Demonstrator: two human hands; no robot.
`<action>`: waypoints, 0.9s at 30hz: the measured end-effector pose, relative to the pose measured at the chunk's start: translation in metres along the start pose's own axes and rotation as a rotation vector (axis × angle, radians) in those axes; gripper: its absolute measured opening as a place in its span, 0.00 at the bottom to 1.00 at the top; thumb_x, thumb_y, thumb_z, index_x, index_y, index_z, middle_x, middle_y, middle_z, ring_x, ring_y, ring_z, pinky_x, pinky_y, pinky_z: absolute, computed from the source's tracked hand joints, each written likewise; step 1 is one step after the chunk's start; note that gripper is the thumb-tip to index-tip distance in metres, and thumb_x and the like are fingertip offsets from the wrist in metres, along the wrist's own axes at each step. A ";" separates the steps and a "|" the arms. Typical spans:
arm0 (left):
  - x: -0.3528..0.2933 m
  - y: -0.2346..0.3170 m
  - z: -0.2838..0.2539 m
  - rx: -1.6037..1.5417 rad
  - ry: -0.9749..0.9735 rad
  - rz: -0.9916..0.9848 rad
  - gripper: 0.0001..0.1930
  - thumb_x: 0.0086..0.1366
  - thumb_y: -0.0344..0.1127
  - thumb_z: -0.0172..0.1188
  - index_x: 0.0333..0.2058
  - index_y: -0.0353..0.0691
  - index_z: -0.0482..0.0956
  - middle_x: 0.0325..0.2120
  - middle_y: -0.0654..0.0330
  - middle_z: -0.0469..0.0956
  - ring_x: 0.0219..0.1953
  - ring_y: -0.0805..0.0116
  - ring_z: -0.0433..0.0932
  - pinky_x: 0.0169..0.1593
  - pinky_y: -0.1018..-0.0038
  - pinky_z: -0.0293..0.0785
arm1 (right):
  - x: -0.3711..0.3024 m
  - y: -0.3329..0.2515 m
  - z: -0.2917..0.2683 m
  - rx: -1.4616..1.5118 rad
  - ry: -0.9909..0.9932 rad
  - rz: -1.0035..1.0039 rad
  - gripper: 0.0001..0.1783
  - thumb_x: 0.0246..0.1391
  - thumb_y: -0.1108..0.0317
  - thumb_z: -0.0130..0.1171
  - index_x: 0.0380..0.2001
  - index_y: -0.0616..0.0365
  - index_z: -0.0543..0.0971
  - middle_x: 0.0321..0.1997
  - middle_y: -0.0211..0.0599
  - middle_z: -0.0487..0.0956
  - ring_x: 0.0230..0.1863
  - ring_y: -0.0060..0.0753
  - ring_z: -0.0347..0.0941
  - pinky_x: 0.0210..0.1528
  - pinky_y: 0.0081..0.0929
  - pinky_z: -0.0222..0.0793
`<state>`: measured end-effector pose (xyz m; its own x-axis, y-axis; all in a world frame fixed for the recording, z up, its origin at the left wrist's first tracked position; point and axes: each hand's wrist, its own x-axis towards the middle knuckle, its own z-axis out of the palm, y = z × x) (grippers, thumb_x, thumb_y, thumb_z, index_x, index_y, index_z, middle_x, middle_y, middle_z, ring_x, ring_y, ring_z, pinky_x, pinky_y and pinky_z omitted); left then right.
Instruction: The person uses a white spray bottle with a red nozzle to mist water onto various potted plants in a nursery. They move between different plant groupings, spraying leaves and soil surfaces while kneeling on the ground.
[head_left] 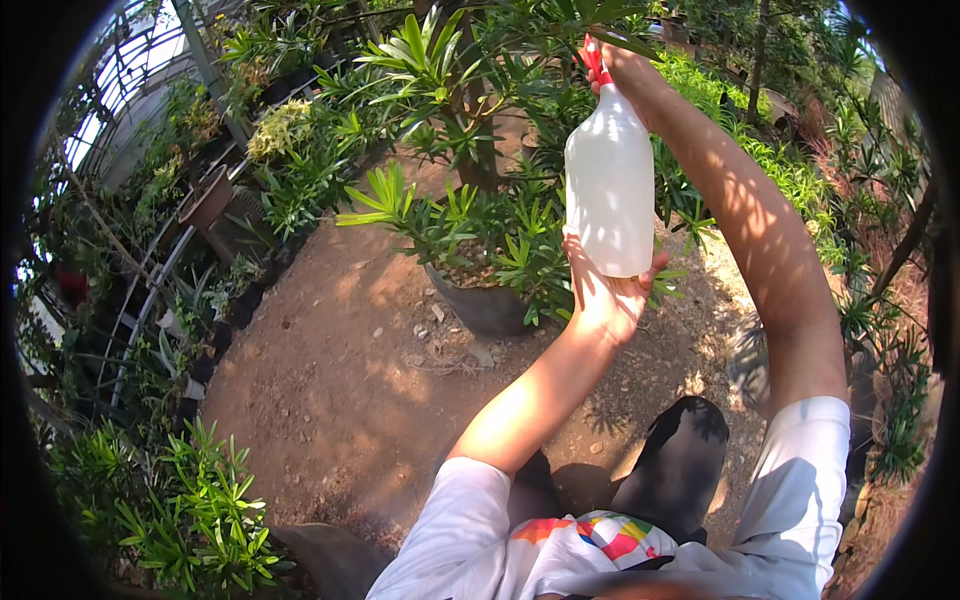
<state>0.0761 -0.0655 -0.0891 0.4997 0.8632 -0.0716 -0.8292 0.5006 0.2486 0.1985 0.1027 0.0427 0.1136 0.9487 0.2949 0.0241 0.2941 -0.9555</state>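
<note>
A white translucent spray bottle (609,180) with a red spray head (596,62) is held up in front of me, raised toward the leaves of a potted plant. My right hand (622,68) is wrapped round the red head and neck at the top. Under the bottle's base, my left hand (608,293) grips it from below, fingers partly hidden behind it. Just left of the bottle stands the potted plant (482,165), with narrow green leaves and a brown stem, in a dark pot (480,303).
Brown bare soil (330,330) with small stones lies around the pot. Leafy plants (190,500) grow at the lower left. A tilted brown pot (207,200) sits by a curved metal rail on the left. Dense greenery (720,95) fills the right.
</note>
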 end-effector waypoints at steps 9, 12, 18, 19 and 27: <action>0.056 0.007 0.004 0.048 -0.260 -0.175 0.33 0.64 0.69 0.36 0.44 0.44 0.70 0.29 0.57 0.73 0.26 0.61 0.73 0.15 0.81 0.69 | 0.001 -0.029 -0.060 0.019 0.191 -0.126 0.27 0.58 0.42 0.51 0.48 0.53 0.71 0.34 0.31 0.75 0.28 0.20 0.70 0.28 0.21 0.71; 0.070 -0.002 0.021 0.129 -0.168 -0.178 0.35 0.63 0.71 0.31 0.45 0.45 0.70 0.30 0.58 0.73 0.26 0.63 0.74 0.15 0.83 0.67 | 0.008 -0.035 -0.079 0.161 0.135 -0.155 0.23 0.62 0.43 0.47 0.43 0.53 0.71 0.30 0.30 0.74 0.25 0.21 0.69 0.26 0.22 0.71; 0.082 -0.026 0.033 0.225 -0.136 -0.068 0.34 0.64 0.71 0.28 0.48 0.50 0.68 0.32 0.65 0.72 0.24 0.66 0.74 0.17 0.81 0.68 | -0.009 -0.040 -0.103 0.127 0.086 -0.161 0.24 0.63 0.42 0.43 0.38 0.53 0.73 0.24 0.27 0.73 0.21 0.20 0.69 0.22 0.21 0.67; 0.083 -0.027 0.033 0.215 -0.160 -0.106 0.34 0.64 0.71 0.29 0.48 0.49 0.67 0.32 0.65 0.71 0.25 0.67 0.74 0.18 0.81 0.69 | -0.012 -0.039 -0.106 0.132 0.065 -0.137 0.23 0.63 0.43 0.43 0.37 0.52 0.73 0.23 0.26 0.73 0.20 0.20 0.68 0.21 0.22 0.66; 0.045 -0.067 0.035 0.210 -0.039 -0.219 0.36 0.64 0.71 0.29 0.53 0.47 0.66 0.37 0.63 0.73 0.30 0.64 0.79 0.23 0.80 0.74 | -0.014 -0.014 -0.131 0.183 0.223 0.120 0.25 0.62 0.41 0.43 0.34 0.53 0.74 0.20 0.27 0.73 0.18 0.23 0.69 0.18 0.25 0.65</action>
<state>0.1629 -0.0625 -0.0750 0.6731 0.7314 -0.1097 -0.6331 0.6465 0.4256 0.3268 0.0701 0.0506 0.3202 0.9351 0.1515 -0.1791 0.2168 -0.9596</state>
